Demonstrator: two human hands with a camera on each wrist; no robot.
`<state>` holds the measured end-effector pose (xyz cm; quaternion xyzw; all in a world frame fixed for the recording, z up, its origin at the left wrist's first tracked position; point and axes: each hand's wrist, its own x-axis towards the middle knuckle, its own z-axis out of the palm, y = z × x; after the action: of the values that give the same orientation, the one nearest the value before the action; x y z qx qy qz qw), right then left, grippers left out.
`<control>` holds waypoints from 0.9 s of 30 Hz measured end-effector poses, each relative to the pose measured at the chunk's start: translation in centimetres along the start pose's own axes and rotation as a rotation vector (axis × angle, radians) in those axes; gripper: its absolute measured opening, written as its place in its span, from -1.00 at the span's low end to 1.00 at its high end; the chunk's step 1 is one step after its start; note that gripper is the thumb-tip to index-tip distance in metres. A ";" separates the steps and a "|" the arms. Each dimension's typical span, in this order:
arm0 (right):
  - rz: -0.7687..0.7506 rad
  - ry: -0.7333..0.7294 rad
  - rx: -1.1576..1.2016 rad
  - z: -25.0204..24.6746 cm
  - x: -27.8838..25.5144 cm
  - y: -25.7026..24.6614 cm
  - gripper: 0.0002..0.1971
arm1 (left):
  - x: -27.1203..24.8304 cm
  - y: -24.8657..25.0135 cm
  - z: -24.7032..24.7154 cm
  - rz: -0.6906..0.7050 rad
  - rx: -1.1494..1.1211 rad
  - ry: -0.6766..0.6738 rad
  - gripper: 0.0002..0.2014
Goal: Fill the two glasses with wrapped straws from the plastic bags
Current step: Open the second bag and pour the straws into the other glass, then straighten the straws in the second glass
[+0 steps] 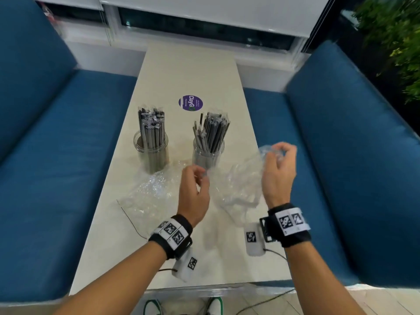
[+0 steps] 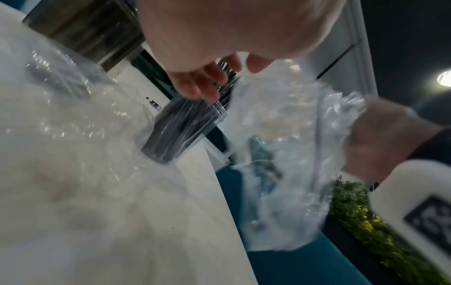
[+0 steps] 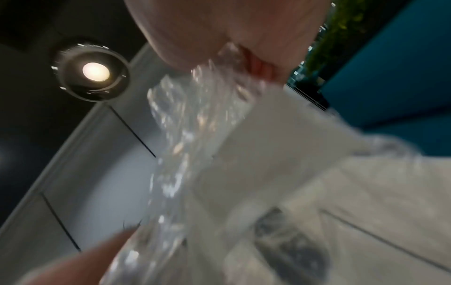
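Two clear glasses stand mid-table, the left glass (image 1: 151,155) and the right glass (image 1: 207,155), each packed with dark wrapped straws (image 1: 151,127). My left hand (image 1: 200,176) pinches one edge of an empty clear plastic bag (image 1: 236,185), just in front of the right glass. My right hand (image 1: 278,153) grips the bag's crumpled other end, raised at the table's right edge. In the left wrist view, the left fingers (image 2: 202,84) curl beside the bag (image 2: 280,135), in front of the right glass (image 2: 180,131). In the right wrist view, the bag (image 3: 195,115) trails from my fist.
A second empty plastic bag (image 1: 152,189) lies flat on the table in front of the left glass, with a thin dark tie (image 1: 131,219) beside it. A round purple sticker (image 1: 190,103) sits behind the glasses. Blue benches (image 1: 56,155) flank the narrow table (image 1: 188,64).
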<state>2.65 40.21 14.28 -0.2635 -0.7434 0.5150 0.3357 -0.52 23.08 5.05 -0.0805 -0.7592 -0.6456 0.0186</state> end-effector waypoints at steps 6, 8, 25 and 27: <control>0.520 -0.564 0.297 1.0 -5.0 5.9 -0.61 | -2.6 -0.6 1.1 -0.268 -0.101 -0.209 -0.76; 0.393 -0.760 0.029 0.1 -6.0 6.9 -0.28 | -2.6 -1.4 1.3 -0.346 -0.073 -0.130 -0.71; 0.092 -0.578 -0.408 1.1 -11.6 13.3 -0.53 | -5.8 -4.4 0.5 -0.123 0.512 -0.356 -0.61; 0.085 -0.676 -0.432 1.2 -12.0 13.9 -0.62 | -6.2 -5.4 0.3 -0.123 0.560 -0.399 -0.70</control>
<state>10.04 35.26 -1.86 -0.1741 -0.8915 0.4181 -0.0124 4.81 21.88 -1.13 -0.1511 -0.8989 -0.3838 -0.1476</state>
